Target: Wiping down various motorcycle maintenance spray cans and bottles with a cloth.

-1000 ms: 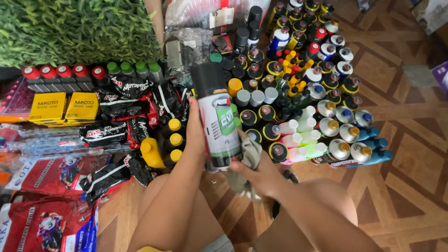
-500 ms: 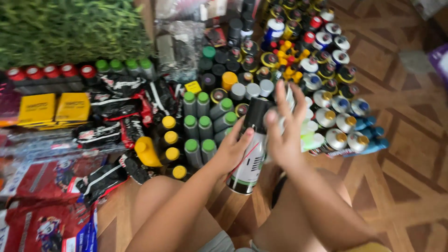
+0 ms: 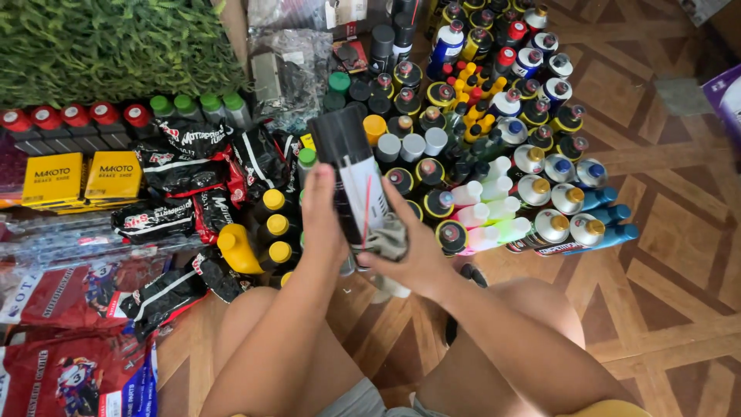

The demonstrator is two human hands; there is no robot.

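Observation:
My left hand [image 3: 323, 224] grips a black spray can [image 3: 351, 166] with a black cap and a white label, holding it upright above the floor stock. My right hand [image 3: 421, 251] presses a crumpled grey cloth [image 3: 387, 235] against the lower right side of the can. Both forearms reach out over my bare knees [image 3: 540, 309].
Rows of spray cans [image 3: 494, 116] with coloured caps stand on the wooden parquet floor [image 3: 664, 255] ahead and to the right. To the left are yellow bottles [image 3: 270, 224], black and red packets [image 3: 185, 177], yellow boxes [image 3: 81, 177] and a green artificial grass panel [image 3: 108, 46].
The can was upright with a green label facing me, then tilted low between both hands. Now it stands upright again with a white label facing me and the cloth against it.

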